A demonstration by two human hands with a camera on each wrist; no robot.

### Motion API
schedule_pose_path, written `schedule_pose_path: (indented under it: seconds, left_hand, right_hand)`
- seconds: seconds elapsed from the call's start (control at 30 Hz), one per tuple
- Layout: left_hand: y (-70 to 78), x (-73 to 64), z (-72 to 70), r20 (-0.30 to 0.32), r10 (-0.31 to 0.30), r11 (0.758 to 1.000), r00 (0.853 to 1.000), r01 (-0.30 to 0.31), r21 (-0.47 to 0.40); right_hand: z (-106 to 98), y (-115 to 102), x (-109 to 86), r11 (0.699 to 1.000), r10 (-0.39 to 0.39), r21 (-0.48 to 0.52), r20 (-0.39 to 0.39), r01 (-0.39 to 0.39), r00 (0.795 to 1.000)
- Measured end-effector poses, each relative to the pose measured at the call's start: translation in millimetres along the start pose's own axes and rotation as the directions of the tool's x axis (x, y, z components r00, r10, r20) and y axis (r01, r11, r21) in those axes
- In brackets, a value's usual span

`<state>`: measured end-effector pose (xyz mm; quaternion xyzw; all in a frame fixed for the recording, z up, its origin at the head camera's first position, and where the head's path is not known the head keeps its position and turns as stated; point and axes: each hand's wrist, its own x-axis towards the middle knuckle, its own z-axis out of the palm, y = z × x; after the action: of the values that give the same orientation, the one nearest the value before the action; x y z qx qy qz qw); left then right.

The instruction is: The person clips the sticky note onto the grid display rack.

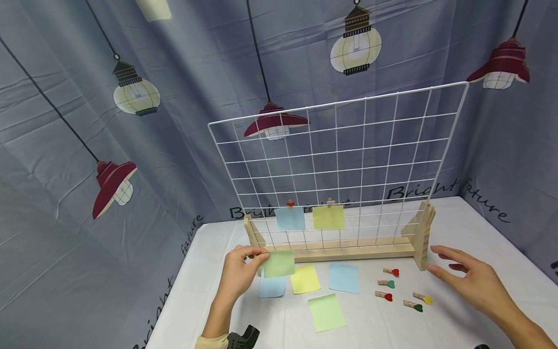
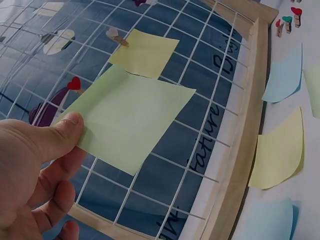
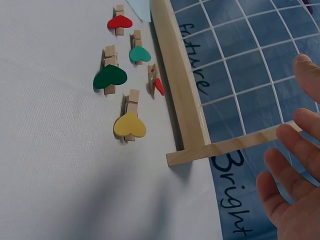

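Between thumb and finger, my left hand pinches a green sticky note by its edge, held up in front of the white wire grid. The left wrist view has this green note covering part of the grid behind. My right hand is beside the wooden stand's right foot, fingers apart and nothing in them. On the grid hang a blue note under a red heart clothespin and a yellow note under a pale clothespin.
On the white table lie a blue note, a yellow note, another blue note and a green note. To their right are several heart clothespins, including a yellow one and a dark green one.
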<state>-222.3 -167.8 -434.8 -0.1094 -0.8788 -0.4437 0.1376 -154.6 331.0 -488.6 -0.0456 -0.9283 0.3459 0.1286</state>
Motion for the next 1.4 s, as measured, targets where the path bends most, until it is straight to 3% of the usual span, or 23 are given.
schedule_pose_path:
  seconds: [0.17, 0.47, 0.83, 1.13, 1.4]
  left_hand:
    - [4.5, 1.4, -0.2, 0.001, 0.009, 1.0, 1.0, -0.009, -0.007]
    - [7.2, 3.5, 1.8, -0.013, 0.027, 0.999, 1.0, -0.027, -0.018]
    - [6.1, 2.5, 4.5, -0.01, 0.039, 0.999, 0.999, -0.039, -0.026]
    - [5.1, 2.9, 4.0, -0.015, 0.024, 0.999, 1.0, -0.024, -0.027]
    - [3.1, 1.0, 3.0, -0.019, 0.006, 0.999, 1.0, -0.007, -0.034]
  right_hand:
    - [1.5, 2.9, -1.6, 1.0, 0.012, 0.002, 0.007, -0.012, 1.0]
    - [10.9, 12.5, -7.3, 0.998, -0.056, 0.02, -0.051, 0.057, 0.997]
    - [22.3, 23.3, -14.9, 0.999, 0.046, 0.013, 0.028, -0.047, 0.999]
    - [37.1, 35.0, -22.3, 0.986, 0.156, 0.04, 0.107, -0.161, 0.982]
    - [49.6, 39.4, -26.5, 0.983, 0.184, -0.013, 0.124, -0.184, 0.975]
